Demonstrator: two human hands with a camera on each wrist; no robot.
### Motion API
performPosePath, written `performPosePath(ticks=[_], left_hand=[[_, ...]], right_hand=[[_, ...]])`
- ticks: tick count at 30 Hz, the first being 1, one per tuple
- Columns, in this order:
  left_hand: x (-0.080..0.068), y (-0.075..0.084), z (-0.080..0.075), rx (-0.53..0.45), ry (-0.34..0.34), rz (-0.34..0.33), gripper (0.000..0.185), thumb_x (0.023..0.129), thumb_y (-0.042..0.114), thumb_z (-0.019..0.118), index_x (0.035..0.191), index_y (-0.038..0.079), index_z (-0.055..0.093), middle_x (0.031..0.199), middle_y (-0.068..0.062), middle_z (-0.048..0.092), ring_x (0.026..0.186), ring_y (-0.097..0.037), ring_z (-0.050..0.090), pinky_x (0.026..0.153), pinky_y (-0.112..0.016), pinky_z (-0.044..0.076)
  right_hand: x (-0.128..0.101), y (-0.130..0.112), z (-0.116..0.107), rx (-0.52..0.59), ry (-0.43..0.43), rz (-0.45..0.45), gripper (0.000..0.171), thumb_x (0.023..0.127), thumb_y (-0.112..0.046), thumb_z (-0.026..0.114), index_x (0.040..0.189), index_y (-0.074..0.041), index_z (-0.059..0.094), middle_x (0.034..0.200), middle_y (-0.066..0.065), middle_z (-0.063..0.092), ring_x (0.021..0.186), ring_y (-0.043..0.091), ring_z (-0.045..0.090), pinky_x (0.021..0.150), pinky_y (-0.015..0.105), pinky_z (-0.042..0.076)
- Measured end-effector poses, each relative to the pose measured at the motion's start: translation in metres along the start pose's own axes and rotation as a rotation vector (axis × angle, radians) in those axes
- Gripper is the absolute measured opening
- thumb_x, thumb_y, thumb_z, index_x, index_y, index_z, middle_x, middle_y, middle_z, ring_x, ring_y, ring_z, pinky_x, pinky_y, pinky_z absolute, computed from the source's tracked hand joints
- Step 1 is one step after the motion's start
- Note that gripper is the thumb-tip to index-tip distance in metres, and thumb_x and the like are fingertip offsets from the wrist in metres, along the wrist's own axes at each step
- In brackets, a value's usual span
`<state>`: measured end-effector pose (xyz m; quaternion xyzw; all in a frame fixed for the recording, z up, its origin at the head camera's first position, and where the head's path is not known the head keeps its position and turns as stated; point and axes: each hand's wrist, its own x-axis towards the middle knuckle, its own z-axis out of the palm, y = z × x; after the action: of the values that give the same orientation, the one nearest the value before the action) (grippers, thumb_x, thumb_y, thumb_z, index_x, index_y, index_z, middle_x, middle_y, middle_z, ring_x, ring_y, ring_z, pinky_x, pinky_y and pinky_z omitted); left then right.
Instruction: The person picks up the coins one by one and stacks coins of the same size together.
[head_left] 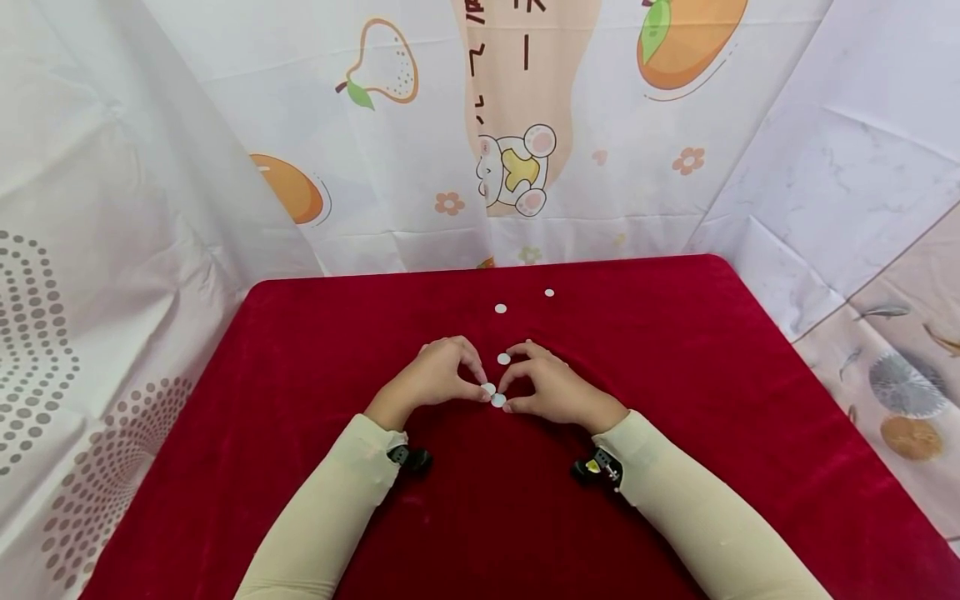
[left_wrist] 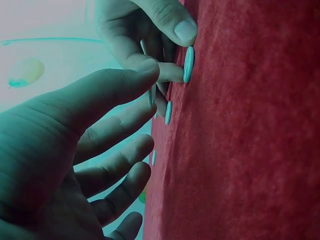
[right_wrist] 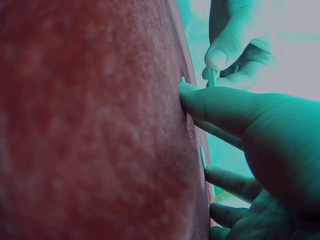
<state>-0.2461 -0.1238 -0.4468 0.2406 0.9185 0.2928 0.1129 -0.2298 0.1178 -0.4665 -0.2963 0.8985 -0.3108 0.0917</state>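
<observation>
My left hand [head_left: 442,372] pinches a small white disc [head_left: 489,388] between thumb and index finger, held on edge close over the red cloth. In the left wrist view its other fingers are spread and loosely bent. A second white disc [left_wrist: 188,65] lies flat on the cloth, just below the held one. The thumb and index finger of my right hand [head_left: 557,388] grip this flat disc at its rim. Another right fingertip is right at the edge of a third white disc [head_left: 503,359], which lies a little farther away.
Farther back on the red cloth [head_left: 337,333] lie two more white discs, one near the middle [head_left: 501,308] and one to its right [head_left: 549,292]. A printed white curtain [head_left: 405,200] hangs behind the table's far edge. Both wrists carry small black devices [head_left: 412,460].
</observation>
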Motion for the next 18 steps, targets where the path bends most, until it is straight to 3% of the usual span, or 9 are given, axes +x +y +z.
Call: performPosePath(ticks=[5, 12, 18], left_hand=[[0.0005, 0.0002, 0.0028, 0.015, -0.007, 0.008, 0.013, 0.077, 0.037, 0.092, 0.075, 0.034, 0.080, 0.102, 0.013, 0.066, 0.100, -0.008, 0.059, 0.097, -0.046, 0.038], [0.0013, 0.0011, 0.0058, 0.027, -0.025, 0.026, 0.013, 0.078, 0.037, 0.092, 0.075, 0.034, 0.079, 0.102, 0.013, 0.066, 0.100, -0.007, 0.059, 0.095, -0.046, 0.038], [0.0017, 0.0018, 0.0084, 0.030, -0.030, 0.013, 0.014, 0.077, 0.038, 0.092, 0.074, 0.034, 0.080, 0.102, 0.013, 0.066, 0.099, -0.007, 0.059, 0.094, -0.045, 0.038]], right_hand=[[0.0003, 0.0000, 0.0003, -0.003, -0.010, 0.016, 0.018, 0.085, -0.025, 0.087, 0.099, -0.032, 0.079, 0.151, 0.011, 0.048, 0.143, 0.034, 0.042, 0.113, 0.056, 0.041], [0.0008, 0.0017, 0.0009, 0.002, -0.020, 0.038, 0.017, 0.085, -0.027, 0.087, 0.098, -0.035, 0.078, 0.153, 0.012, 0.047, 0.156, 0.045, 0.021, 0.120, 0.063, 0.030], [0.0014, 0.0030, 0.0016, 0.000, -0.022, 0.040, 0.017, 0.086, -0.028, 0.087, 0.097, -0.036, 0.077, 0.154, 0.011, 0.046, 0.156, 0.045, 0.020, 0.120, 0.063, 0.030]])
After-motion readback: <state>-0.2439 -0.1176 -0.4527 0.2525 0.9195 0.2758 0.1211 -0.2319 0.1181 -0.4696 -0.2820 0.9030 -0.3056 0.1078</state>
